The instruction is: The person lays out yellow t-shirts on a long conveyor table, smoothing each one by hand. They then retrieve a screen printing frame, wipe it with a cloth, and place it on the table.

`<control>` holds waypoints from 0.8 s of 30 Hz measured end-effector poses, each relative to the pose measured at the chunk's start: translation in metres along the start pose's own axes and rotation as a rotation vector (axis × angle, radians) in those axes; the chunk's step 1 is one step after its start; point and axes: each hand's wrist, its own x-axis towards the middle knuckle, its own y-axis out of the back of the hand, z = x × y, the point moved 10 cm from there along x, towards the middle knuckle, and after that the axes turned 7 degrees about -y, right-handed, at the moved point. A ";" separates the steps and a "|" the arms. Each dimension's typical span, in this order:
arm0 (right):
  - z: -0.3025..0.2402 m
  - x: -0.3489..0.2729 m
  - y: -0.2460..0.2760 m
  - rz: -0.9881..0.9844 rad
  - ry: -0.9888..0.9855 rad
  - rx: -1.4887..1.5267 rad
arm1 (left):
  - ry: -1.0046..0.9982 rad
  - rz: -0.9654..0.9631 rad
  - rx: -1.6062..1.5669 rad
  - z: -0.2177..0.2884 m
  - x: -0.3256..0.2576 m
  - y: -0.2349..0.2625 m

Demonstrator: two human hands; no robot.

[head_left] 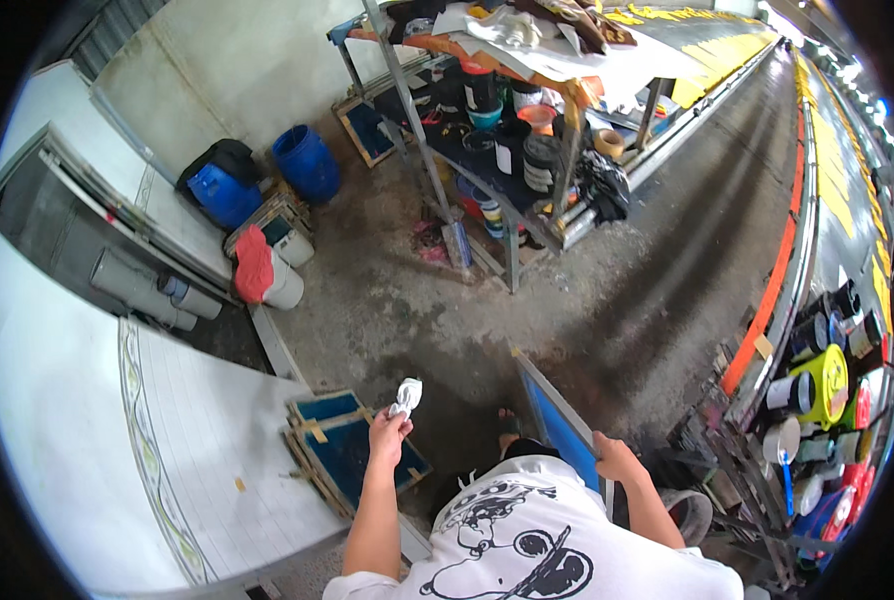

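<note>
My left hand (389,437) is closed around a crumpled white cloth (407,394), which sticks up above the fingers. Held at my right side is a screen-printing frame (559,422) with blue mesh and a pale rim; it is tilted, and part of it is hidden behind my body. The fingers of my right hand (619,460) grip its edge. Below and beside my left hand, more frames with dark blue mesh (365,462) lean against the low tiled wall.
Blue barrels (307,165) and a white bucket with a red cloth (285,287) stand at the left. A cluttered bench (512,215) holds several paint pots. Long printing tables (722,70) run along the right, near a rack crowded with paint containers (822,385). The concrete floor (627,310) looks stained.
</note>
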 end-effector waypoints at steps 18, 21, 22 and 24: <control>-0.148 0.177 0.055 0.070 -0.372 -0.079 | -0.066 -0.605 0.049 0.237 0.411 -0.326; -0.193 0.177 0.075 0.105 -0.514 0.048 | -0.048 -0.692 0.157 0.256 0.454 -0.417; -0.207 0.178 0.081 0.131 -0.529 0.096 | -0.052 -0.705 0.168 0.262 0.462 -0.447; -0.230 0.190 0.094 0.178 -0.538 0.182 | -0.056 -0.746 0.164 0.268 0.487 -0.496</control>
